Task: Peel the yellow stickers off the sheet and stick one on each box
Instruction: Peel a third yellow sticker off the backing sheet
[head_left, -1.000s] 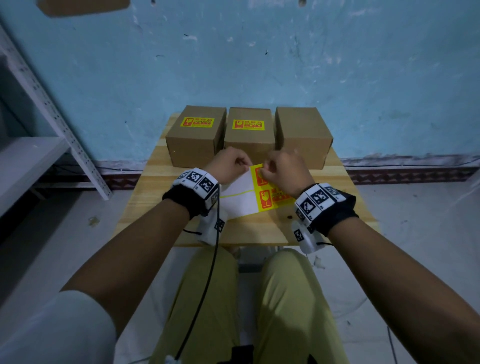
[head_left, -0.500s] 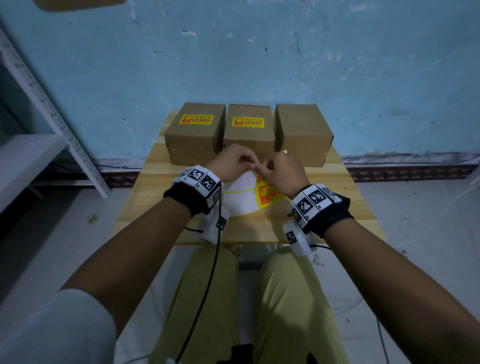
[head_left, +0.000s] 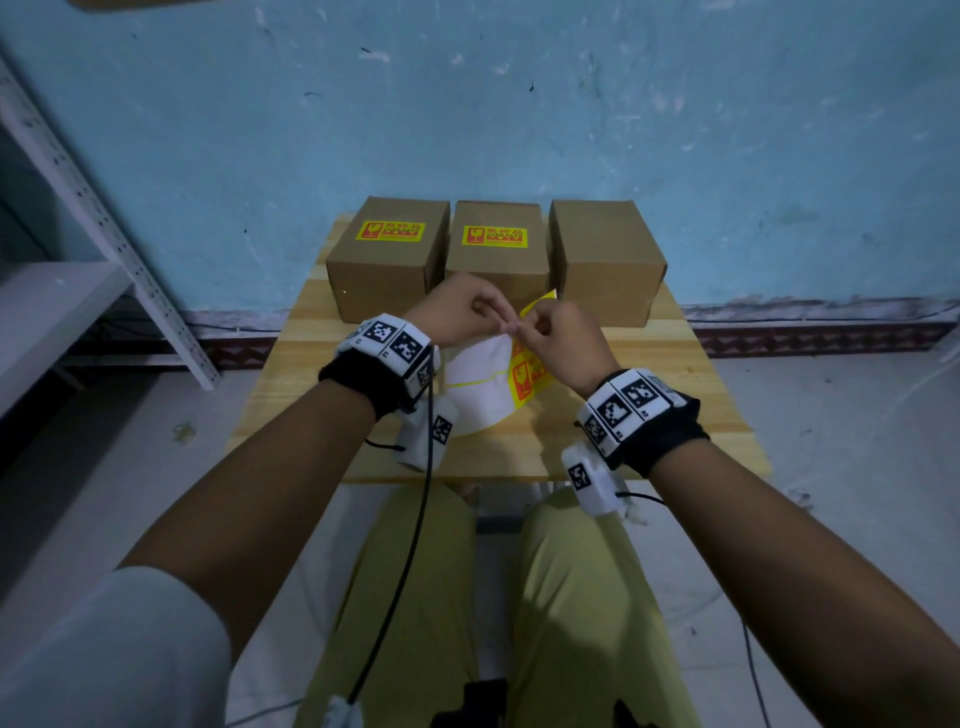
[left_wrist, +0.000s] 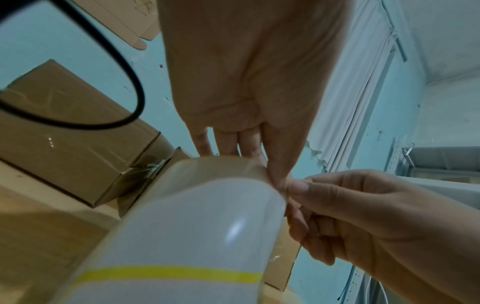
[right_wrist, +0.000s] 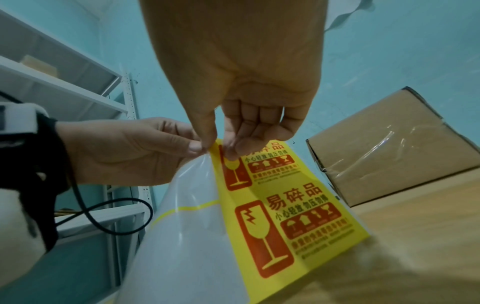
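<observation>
Three cardboard boxes stand in a row at the back of the wooden table (head_left: 675, 415). The left box (head_left: 387, 270) and the middle box (head_left: 496, 260) each carry a yellow sticker on top; the right box (head_left: 605, 260) has a bare top. In front of them the sticker sheet (head_left: 480, 400) bows up off the table. My left hand (head_left: 496, 323) pinches the top edge of its white backing (left_wrist: 194, 226). My right hand (head_left: 522, 327) pinches the top corner of a yellow sticker (right_wrist: 259, 174), thumb and forefinger touching the left thumb. A second sticker (right_wrist: 298, 222) lies below it.
A blue wall rises right behind the boxes. White metal shelving (head_left: 104, 270) stands at the left. A black cable (head_left: 410, 545) hangs from my left wrist over my lap. Bare wood shows on both sides of the sheet.
Both hands have drawn together and risen slightly toward the boxes. The sheet's top edge has lifted off the table and now curves upward.
</observation>
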